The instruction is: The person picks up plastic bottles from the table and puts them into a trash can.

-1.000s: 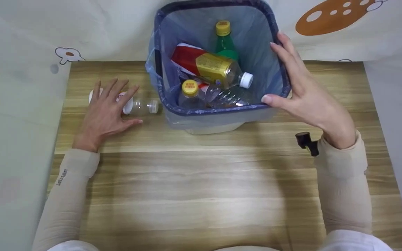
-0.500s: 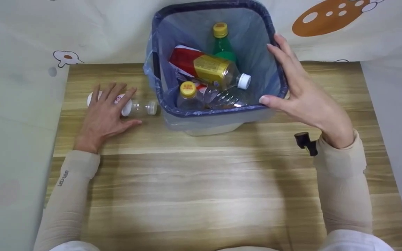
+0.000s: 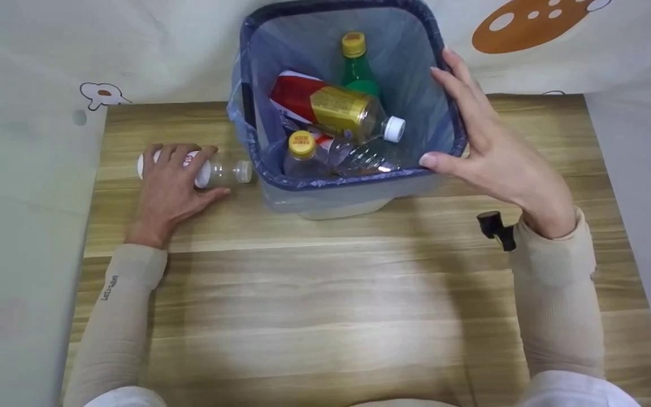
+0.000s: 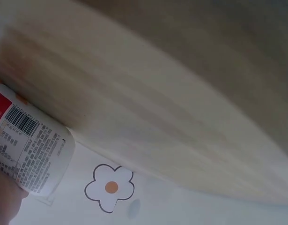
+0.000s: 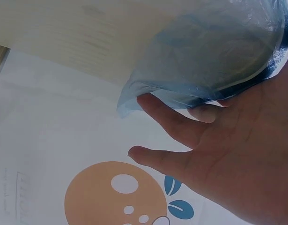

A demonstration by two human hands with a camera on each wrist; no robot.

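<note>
Left hand (image 3: 170, 183) curls around the lying bottle (image 3: 212, 172); right hand (image 3: 489, 152), fingers straight, steadies the bin (image 3: 354, 189). We should grip mid-body, so it cannot roll.

Bright even light, soft shadows on wood (wrist views blurred)

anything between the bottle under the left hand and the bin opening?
Nothing visible on the table. The left hand grips the bottle, lying just left of the bin. Only the bin's near-left wall and rim rise between them. The right hand rests on the far-right rim, clear of that side.
</note>
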